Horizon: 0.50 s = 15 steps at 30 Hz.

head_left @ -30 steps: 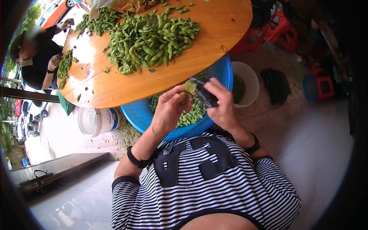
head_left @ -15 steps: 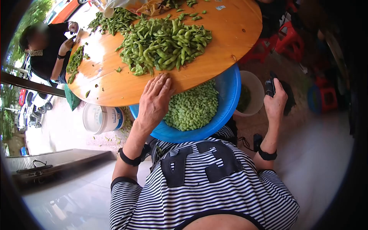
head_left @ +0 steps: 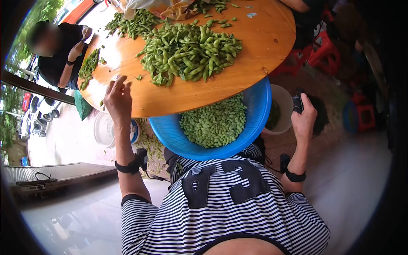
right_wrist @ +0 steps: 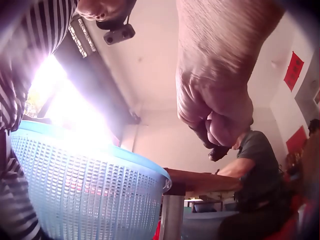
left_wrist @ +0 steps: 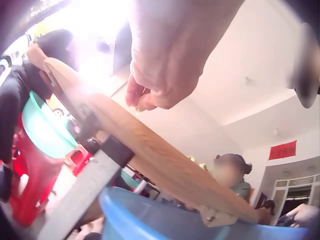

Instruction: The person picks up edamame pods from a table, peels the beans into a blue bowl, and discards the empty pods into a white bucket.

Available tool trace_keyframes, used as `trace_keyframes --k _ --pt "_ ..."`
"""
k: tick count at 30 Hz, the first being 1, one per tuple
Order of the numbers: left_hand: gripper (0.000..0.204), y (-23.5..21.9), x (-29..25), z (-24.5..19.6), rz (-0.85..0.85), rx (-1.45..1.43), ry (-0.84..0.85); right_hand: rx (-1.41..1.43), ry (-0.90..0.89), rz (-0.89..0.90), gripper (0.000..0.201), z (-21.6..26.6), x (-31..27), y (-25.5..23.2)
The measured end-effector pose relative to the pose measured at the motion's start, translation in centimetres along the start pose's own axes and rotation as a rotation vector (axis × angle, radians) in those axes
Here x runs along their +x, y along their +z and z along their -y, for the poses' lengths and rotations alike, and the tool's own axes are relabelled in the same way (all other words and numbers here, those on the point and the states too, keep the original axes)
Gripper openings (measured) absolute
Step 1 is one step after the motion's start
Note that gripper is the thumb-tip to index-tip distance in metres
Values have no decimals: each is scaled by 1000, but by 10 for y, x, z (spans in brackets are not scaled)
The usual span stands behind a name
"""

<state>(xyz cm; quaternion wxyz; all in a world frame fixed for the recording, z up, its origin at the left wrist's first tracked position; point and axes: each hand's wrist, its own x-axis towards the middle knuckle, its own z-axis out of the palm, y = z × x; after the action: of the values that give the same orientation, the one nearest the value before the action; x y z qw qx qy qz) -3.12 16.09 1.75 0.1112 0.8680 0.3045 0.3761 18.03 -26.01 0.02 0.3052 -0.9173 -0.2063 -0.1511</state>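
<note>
In the head view, the left hand (head_left: pixel 118 100) is raised at the left of the table's near edge with its fingers loosely bent; whether something small is between the fingertips I cannot tell. The right hand (head_left: pixel 304 119) hangs right of the blue basin (head_left: pixel 257 104), dark coverings visible on its digits, fingers loosely curled. Shelled green beans (head_left: pixel 212 123) fill the basin's bottom. A heap of green pods (head_left: pixel 191 53) lies on the wooden table (head_left: pixel 259 46). The left wrist view shows the left hand (left_wrist: pixel 167 55) above the table edge; the right wrist view shows the right hand (right_wrist: pixel 217 90) near the basin (right_wrist: pixel 85 185).
A pale bucket (head_left: pixel 102 129) stands under the table's left side, and another bucket (head_left: pixel 285 125) stands right of the basin. Across the table a person in black (head_left: pixel 61 51) sits near a small pile of pods (head_left: pixel 89 68). Red stools (head_left: pixel 326 57) stand at the right.
The hands were together above the basin around a green pod. They have parted: the left went to the table edge and then farther left; the right moved out right. No pod shows in either now.
</note>
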Motion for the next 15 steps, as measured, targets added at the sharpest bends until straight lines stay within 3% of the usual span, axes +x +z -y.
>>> trace_keyframes --k 2,6,9,12,14,15 --pt "25 7 7 -17 56 60 92 2 12 18 37 1 1 -1" --pt "27 20 7 -15 386 -101 234 -2 26 8 39 -4 1 -2" --pt "24 29 2 -18 331 -121 324 23 30 15 39 -10 -2 4" --pt "19 23 1 -23 344 -127 208 58 44 42 40 -8 -2 6" --pt "15 15 4 -21 371 -137 6 72 55 66 41 -5 -1 6" --pt "12 14 4 -6 293 -184 -63 75 47 64 41 -5 -1 6"
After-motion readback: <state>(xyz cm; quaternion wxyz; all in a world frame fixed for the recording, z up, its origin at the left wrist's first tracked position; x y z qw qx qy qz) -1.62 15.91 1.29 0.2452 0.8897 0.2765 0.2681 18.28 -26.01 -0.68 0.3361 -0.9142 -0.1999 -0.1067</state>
